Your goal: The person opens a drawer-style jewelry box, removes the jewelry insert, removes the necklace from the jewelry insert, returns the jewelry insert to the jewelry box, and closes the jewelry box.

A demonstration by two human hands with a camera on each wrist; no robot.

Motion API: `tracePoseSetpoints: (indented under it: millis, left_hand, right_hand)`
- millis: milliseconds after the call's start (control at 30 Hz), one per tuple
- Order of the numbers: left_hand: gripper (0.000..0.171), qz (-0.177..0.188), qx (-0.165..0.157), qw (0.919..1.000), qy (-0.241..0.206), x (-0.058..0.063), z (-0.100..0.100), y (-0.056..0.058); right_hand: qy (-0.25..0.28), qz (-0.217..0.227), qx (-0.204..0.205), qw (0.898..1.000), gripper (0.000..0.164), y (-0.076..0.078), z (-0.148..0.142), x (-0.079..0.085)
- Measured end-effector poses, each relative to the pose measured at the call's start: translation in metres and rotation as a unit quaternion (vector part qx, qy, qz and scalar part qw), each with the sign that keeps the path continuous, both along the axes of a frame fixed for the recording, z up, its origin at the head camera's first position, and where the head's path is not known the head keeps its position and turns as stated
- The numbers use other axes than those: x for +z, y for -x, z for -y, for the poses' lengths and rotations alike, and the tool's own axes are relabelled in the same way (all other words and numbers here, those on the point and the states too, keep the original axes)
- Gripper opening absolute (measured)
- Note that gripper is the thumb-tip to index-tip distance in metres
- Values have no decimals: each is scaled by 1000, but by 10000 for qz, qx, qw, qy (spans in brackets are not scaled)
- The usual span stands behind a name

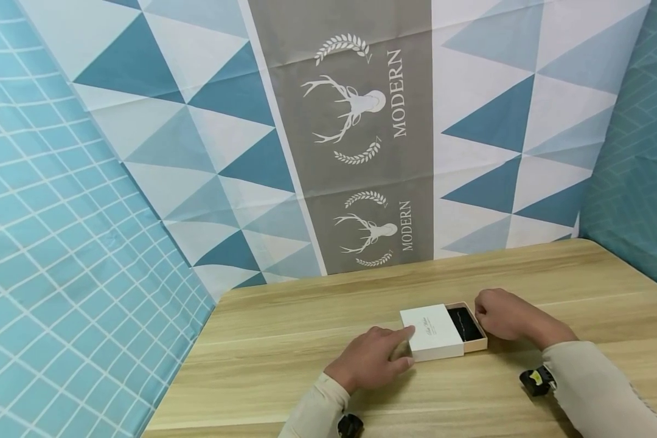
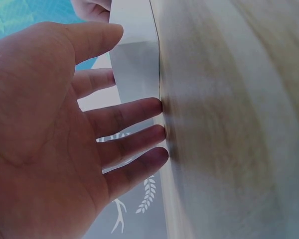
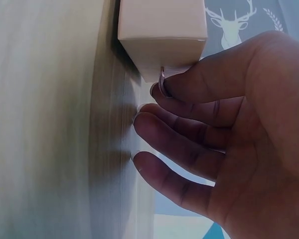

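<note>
Pinched between thumb and forefinger of the right hand [image 1: 506, 316], a small tab [image 3: 162, 83] sticks out from the drawer [image 1: 476, 346], on the side away from the sleeve [image 1: 432, 331]. The left hand [image 1: 369, 359] has its fingers apart and nearly straight, clamped on nothing, with the forefinger touching the sleeve at its opposite end and the thumb beside its near corner. Partway out of the sleeve, the drawer shows a black pad [image 1: 473, 328] with a thin chain [image 1: 461, 319] lying across it; the sleeve lies flat on the table [image 1: 285, 340].

The step in hand looks to be drawing the drawer out — the pinch suggests a pull. Next, I judge, calls for a straight, gentle draw away from the sleeve, the left hand steadying it — a skewed pull could jam the drawer or drag the sleeve along.
</note>
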State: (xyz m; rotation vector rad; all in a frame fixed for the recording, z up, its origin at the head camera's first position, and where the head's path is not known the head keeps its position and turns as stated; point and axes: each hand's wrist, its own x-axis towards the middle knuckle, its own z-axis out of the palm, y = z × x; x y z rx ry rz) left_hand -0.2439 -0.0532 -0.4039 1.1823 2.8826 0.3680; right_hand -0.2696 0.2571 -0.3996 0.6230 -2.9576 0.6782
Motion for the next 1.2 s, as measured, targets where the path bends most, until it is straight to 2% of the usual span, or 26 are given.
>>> tracePoseSetpoints:
  millis: [800, 1200]
  left_hand:
    - [56, -21, 33, 10000, 10, -2, 0, 1]
    - [56, 7, 10, 10000, 14, -2, -1, 2]
  right_hand:
    - [115, -60, 97, 9999, 33, 3, -4, -5]
    - [146, -5, 100, 9998, 34, 3, -5, -2]
